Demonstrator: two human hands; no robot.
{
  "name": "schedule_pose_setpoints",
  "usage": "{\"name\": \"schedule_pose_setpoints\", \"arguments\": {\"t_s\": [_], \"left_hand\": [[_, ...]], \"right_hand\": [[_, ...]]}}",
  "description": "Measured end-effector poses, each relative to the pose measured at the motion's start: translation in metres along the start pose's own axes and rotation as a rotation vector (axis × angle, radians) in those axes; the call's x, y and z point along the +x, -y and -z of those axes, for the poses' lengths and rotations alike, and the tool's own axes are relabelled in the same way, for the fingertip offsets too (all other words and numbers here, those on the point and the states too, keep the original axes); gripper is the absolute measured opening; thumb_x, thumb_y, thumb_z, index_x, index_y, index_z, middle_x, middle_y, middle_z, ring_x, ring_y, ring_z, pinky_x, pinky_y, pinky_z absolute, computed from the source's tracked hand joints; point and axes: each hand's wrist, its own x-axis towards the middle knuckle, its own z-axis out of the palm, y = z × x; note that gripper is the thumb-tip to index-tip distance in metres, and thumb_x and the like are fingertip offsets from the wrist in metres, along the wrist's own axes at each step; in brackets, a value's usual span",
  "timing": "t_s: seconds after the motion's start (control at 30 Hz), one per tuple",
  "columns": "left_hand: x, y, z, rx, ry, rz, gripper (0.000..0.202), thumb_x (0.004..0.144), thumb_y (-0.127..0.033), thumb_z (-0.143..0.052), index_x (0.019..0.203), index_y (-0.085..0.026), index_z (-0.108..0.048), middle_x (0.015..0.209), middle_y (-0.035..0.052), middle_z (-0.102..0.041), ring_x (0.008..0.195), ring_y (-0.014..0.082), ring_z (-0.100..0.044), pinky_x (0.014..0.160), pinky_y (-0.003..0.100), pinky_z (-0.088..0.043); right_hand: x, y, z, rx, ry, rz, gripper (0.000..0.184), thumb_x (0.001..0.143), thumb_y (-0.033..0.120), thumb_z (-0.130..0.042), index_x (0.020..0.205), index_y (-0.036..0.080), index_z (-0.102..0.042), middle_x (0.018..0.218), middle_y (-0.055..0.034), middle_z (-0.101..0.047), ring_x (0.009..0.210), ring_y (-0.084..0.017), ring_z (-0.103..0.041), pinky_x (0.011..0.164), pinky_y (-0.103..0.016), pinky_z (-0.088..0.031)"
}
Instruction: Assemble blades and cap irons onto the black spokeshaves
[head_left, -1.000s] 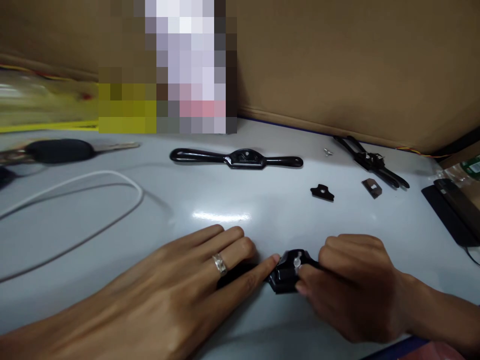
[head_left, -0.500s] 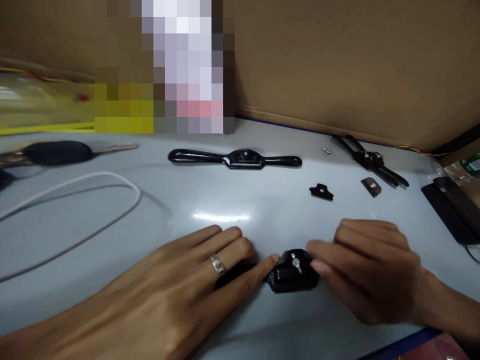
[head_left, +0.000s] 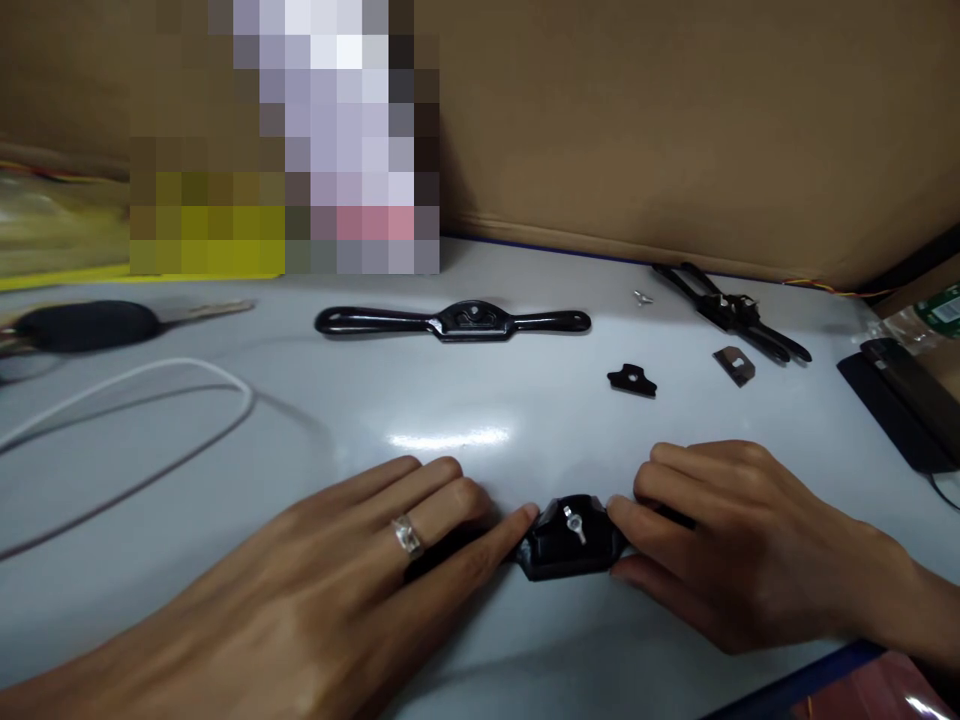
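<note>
A black spokeshave (head_left: 551,555) lies low at the front of the table, a silver thumbscrew (head_left: 575,524) on its middle. My left hand (head_left: 360,560), with a ring on one finger, is closed around its left handle, the index finger reaching to the body. At the other end my right hand (head_left: 727,540) grips the right handle, thumb and index finger against the body. Both handles are mostly hidden under my fingers. Beyond the hands lie a black cap plate (head_left: 632,381), a metal blade (head_left: 734,366) and a loose thumbscrew (head_left: 643,297).
A second spokeshave body (head_left: 472,322) lies farther back, with several black tools (head_left: 731,310) piled at the back right. To the left are a key (head_left: 90,325) and a white cable (head_left: 217,365). A black flat device (head_left: 900,400) sits at right; cardboard (head_left: 675,130) walls the back.
My right hand has closed from the body's edge onto the right handle. The view has shifted slightly, so most things appear a little farther left. My left hand keeps its grip.
</note>
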Motion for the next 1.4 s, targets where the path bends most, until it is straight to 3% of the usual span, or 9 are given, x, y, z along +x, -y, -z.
{"name": "schedule_pose_setpoints", "arguments": {"t_s": [0.13,0.3,0.43,0.57,0.87,1.07,1.23,1.4], "left_hand": [[-0.003,-0.001,0.0,0.03,0.009,0.0,0.056,0.118,0.0,-0.054,0.164,-0.022,-0.077,0.108,0.0053,-0.083,0.097,0.0262,-0.08,0.093,0.042,-0.073],[-0.001,0.001,0.002,0.008,0.014,-0.004,0.058,0.116,0.001,-0.054,0.164,-0.021,-0.077,0.108,0.0049,-0.083,0.097,0.0263,-0.08,0.092,0.042,-0.072],[0.001,0.001,0.001,0.017,0.043,-0.008,0.055,0.119,-0.001,-0.055,0.167,-0.018,-0.074,0.109,0.0057,-0.082,0.097,0.0258,-0.077,0.09,0.041,-0.07],[0.002,0.0,0.0,0.001,0.055,0.027,0.062,0.12,-0.003,-0.05,0.176,-0.019,-0.07,0.107,0.0052,-0.079,0.094,0.0248,-0.077,0.087,0.038,-0.068],[0.006,0.001,0.001,-0.042,0.097,0.056,0.077,0.112,-0.003,-0.052,0.184,-0.026,-0.064,0.104,0.0035,-0.079,0.084,0.0238,-0.073,0.079,0.037,-0.066],[0.002,0.0,0.003,-0.033,0.096,0.035,0.068,0.118,-0.003,-0.047,0.18,-0.022,-0.066,0.108,0.0041,-0.08,0.087,0.0234,-0.075,0.08,0.038,-0.064],[0.011,-0.002,0.005,0.045,0.065,0.002,0.052,0.121,-0.003,-0.048,0.164,-0.019,-0.071,0.106,0.0039,-0.081,0.089,0.025,-0.078,0.082,0.041,-0.069],[0.025,-0.003,0.007,0.037,0.04,-0.032,0.042,0.121,-0.002,-0.049,0.151,-0.018,-0.073,0.095,0.002,-0.079,0.079,0.0245,-0.075,0.072,0.042,-0.066]], "right_hand": [[0.0,0.001,-0.001,-0.001,0.001,-0.002,0.028,0.127,0.025,-0.075,0.1,0.021,-0.082,0.084,0.0008,-0.073,0.074,-0.018,-0.055,0.065,-0.037,-0.039],[-0.001,-0.001,-0.002,0.006,-0.013,0.005,0.026,0.126,0.023,-0.077,0.101,0.021,-0.083,0.082,0.0016,-0.073,0.072,-0.018,-0.056,0.064,-0.038,-0.037],[-0.001,-0.008,0.002,0.061,0.061,-0.032,0.008,0.122,0.027,-0.085,0.12,0.02,-0.088,0.095,-0.0014,-0.082,0.08,-0.021,-0.067,0.067,-0.037,-0.046],[0.001,-0.014,0.003,0.13,0.161,-0.073,0.034,0.117,0.022,-0.088,0.15,0.021,-0.086,0.108,-0.0034,-0.086,0.088,-0.023,-0.074,0.07,-0.037,-0.05],[0.005,-0.011,0.001,0.151,0.202,-0.062,0.032,0.119,0.017,-0.081,0.15,0.02,-0.086,0.106,-0.0037,-0.084,0.089,-0.024,-0.071,0.067,-0.039,-0.044],[0.004,-0.01,0.002,0.127,0.161,-0.039,0.033,0.113,0.01,-0.082,0.145,0.017,-0.088,0.103,-0.003,-0.083,0.087,-0.023,-0.071,0.065,-0.039,-0.042],[0.003,-0.012,0.003,0.114,0.106,-0.037,0.025,0.116,0.013,-0.077,0.137,0.016,-0.09,0.103,-0.0043,-0.084,0.087,-0.024,-0.074,0.066,-0.039,-0.049],[0.003,-0.008,0.001,0.126,-0.04,0.019,0.057,0.113,0.004,-0.056,0.161,0.019,-0.082,0.103,-0.0007,-0.079,0.083,-0.021,-0.07,0.067,-0.035,-0.051]]}}
